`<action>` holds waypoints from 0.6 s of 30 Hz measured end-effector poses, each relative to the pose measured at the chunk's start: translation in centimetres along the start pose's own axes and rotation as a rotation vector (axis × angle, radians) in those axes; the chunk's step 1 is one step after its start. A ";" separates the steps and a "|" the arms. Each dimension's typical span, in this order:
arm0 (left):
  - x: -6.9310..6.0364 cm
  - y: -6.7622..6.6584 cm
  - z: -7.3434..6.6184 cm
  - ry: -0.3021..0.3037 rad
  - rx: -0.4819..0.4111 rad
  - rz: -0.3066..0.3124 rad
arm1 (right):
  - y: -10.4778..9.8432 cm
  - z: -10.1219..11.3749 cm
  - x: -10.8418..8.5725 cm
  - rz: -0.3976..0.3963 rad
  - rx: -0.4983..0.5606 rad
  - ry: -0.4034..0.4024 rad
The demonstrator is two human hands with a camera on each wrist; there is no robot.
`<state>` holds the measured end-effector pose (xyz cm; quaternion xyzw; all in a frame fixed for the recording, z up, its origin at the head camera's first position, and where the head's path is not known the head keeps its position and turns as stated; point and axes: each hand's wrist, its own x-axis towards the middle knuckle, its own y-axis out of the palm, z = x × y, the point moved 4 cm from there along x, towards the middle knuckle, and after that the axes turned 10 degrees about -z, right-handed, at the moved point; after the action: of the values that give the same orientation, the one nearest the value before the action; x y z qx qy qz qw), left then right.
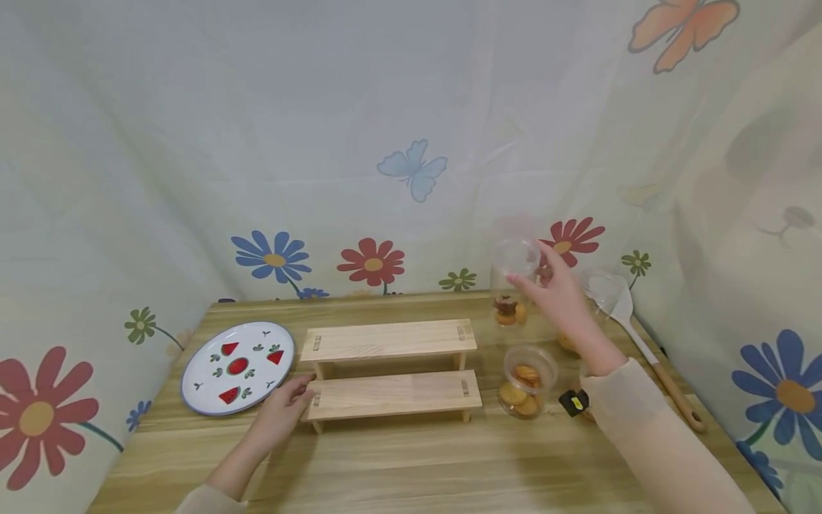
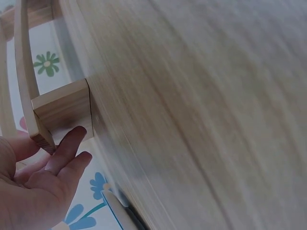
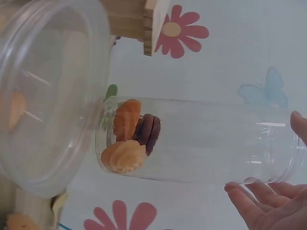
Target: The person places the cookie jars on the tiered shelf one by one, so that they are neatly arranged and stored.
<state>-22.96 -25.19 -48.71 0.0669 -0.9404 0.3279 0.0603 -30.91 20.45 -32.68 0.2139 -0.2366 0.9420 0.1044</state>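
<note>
A two-tier wooden stand (image 1: 392,395) stands mid-table. My left hand (image 1: 287,408) is at the left end of its lower board, and in the left wrist view the thumb lies on one side of the board (image 2: 29,103) and the fingers on the other. My right hand (image 1: 560,294) grips the top of a tall clear jar (image 1: 514,285). Several cookies (image 3: 125,136), orange-tan and dark brown, lie at the jar's bottom. Whether the jar touches the table cannot be told. A shorter clear jar of cookies (image 1: 528,385) stands right of the stand.
A white plate with watermelon patterns (image 1: 212,396) lies to the left. On the right are a white spatula with a wooden handle (image 1: 668,389), a clear container (image 1: 604,289) partly behind my arm, and a small black item with a yellow label (image 1: 574,402). A flowered curtain (image 1: 334,178) hangs behind.
</note>
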 end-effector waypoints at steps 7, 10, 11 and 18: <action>0.2 -0.1 0.1 0.002 -0.004 0.006 | -0.4 1.7 0.0 -0.043 -0.006 -0.030; 0.2 -0.2 0.0 -0.006 -0.009 0.010 | -0.4 2.6 -0.3 -0.049 -0.021 -0.037; 0.1 -0.3 0.0 -0.009 -0.012 0.010 | -0.4 3.0 -0.4 -0.049 -0.028 -0.041; 0.0 -0.4 -0.2 -0.024 -0.020 0.001 | -0.1 4.6 -0.7 -0.071 0.011 -0.071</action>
<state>-22.93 -25.36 -48.34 0.0696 -0.9444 0.3176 0.0497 -28.71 18.20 -29.32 0.2561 -0.2273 0.9307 0.1283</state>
